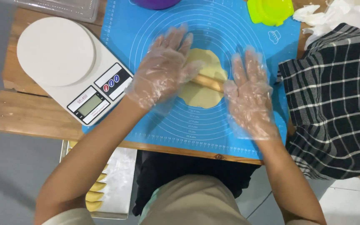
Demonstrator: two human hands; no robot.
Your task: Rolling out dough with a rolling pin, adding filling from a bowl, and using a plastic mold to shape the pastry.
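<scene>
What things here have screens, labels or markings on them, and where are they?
Kitchen scale: left on the table, white, round platform, small greyish screen, three round buttons, red and blue.
Baking mat: middle of the table, blue, white ring lines and ruler marks, a small white drawing at its upper right; the dough lies on it.
Clear plastic box: top left, no label that I can make out.

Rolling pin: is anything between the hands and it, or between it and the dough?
Only thin clear plastic gloves. The left hand and right hand press flat on the wooden rolling pin, which lies directly on the pale dough.
</scene>
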